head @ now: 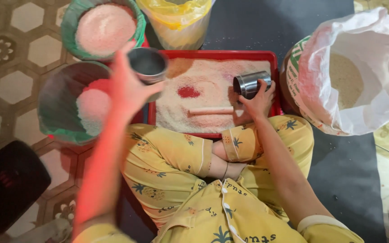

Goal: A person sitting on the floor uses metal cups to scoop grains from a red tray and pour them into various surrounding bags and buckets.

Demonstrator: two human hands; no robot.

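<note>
**Two steel cups held at the red tray**

The left hand (129, 85) grasps a steel cup (148, 64), mouth up, raised over the left edge of the red tray (271, 58). The right hand (258, 101) grips a second steel cup (250, 83) lying on its side over the tray's right part (just above the pale grain). A small wooden stick (210, 110) lies on the grain near the tray's centre. A white sack (374, 49) stands right of the tray; two green-lined basins (61, 96) sit left of it.
</note>
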